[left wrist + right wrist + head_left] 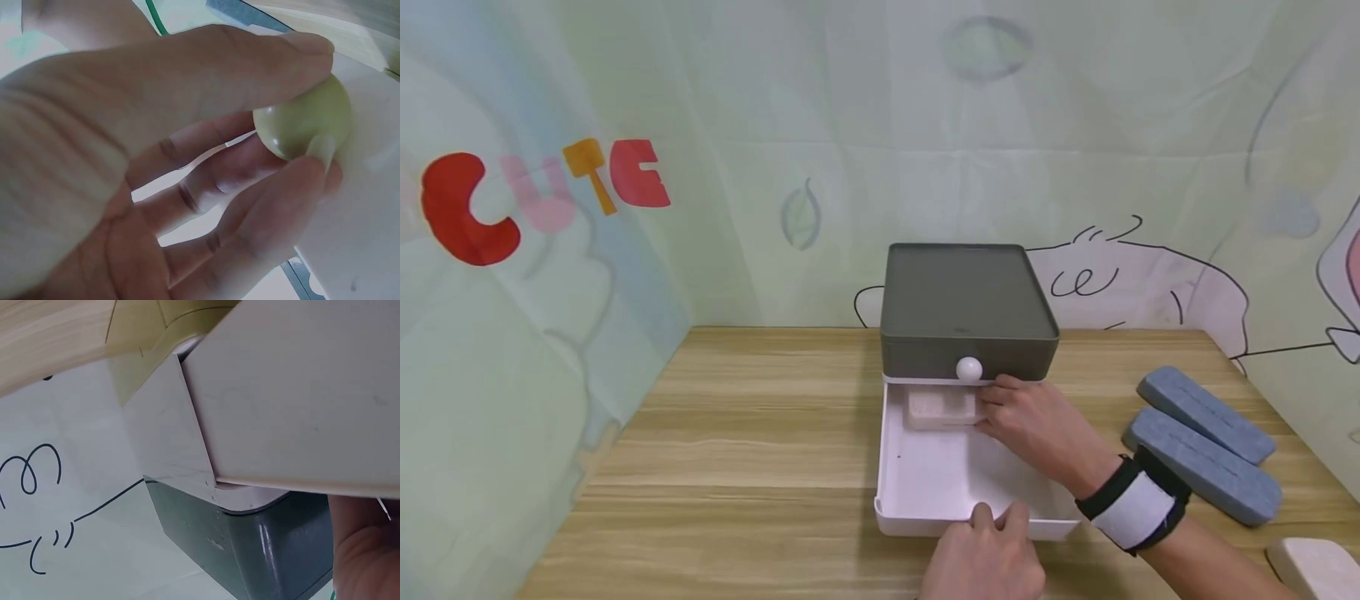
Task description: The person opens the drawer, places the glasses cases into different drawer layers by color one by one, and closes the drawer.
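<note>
A white drawer (936, 487) is pulled out from the lower part of a small two-tier box with a dark grey top (966, 292). At its front, my left hand (985, 554) pinches a round knob (312, 119) between thumb and fingertips. My right hand (1037, 425) reaches inside over the right side and grips the right end of a pale rounded block (942, 407). That block lies crosswise at the back, near the upper tier. The drawer wall hides most of the right hand (369, 550) in the right wrist view.
Two blue-grey oblong blocks (1202, 462) lie on the wooden table (760, 450) to the right. Another pale block (1315, 567) sits at the near right corner. A white knob (969, 369) juts from the upper tier. Printed cloth (775, 167) hangs behind.
</note>
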The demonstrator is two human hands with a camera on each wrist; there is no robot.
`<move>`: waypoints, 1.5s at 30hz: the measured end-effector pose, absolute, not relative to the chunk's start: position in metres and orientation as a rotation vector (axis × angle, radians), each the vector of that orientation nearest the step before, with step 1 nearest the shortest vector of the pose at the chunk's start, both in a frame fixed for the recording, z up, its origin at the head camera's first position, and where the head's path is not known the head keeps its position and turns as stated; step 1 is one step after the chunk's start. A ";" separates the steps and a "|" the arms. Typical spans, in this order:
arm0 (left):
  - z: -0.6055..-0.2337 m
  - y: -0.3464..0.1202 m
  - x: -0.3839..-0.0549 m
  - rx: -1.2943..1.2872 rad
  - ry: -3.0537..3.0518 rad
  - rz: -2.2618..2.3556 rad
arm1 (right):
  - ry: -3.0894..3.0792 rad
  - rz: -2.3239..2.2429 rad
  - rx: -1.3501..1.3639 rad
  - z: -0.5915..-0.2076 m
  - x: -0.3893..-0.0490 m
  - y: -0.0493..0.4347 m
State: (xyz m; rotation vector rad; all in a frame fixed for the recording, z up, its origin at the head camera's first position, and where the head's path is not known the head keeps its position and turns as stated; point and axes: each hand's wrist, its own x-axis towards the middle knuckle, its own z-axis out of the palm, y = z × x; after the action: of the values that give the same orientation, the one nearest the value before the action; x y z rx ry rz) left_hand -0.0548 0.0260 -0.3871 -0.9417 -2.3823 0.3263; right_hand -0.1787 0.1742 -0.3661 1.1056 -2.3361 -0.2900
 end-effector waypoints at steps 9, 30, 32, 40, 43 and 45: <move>-0.386 0.026 -0.054 -0.961 -2.411 0.325 | -2.330 -0.319 1.079 -0.368 -0.180 0.172; -0.387 0.025 -0.055 -0.921 -2.327 0.313 | -2.290 -0.111 1.046 -0.369 -0.173 0.178; -0.387 0.025 -0.055 -0.921 -2.332 0.317 | -2.301 -0.038 1.028 -0.368 -0.170 0.181; -0.385 0.025 -0.054 -0.960 -2.420 0.366 | -2.443 0.041 0.890 -0.358 -0.148 0.198; -0.384 0.025 -0.054 -0.967 -2.420 0.367 | -2.448 0.075 0.835 -0.356 -0.139 0.207; -0.384 0.024 -0.055 -0.969 -2.411 0.364 | -2.443 0.098 0.809 -0.355 -0.135 0.213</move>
State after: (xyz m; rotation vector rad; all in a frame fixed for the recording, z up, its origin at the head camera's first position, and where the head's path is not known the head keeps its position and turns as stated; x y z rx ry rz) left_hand -0.0545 0.0244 -0.3842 -0.9691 -2.4107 0.3642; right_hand -0.1347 0.2133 -0.3553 0.8087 -2.4430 0.0982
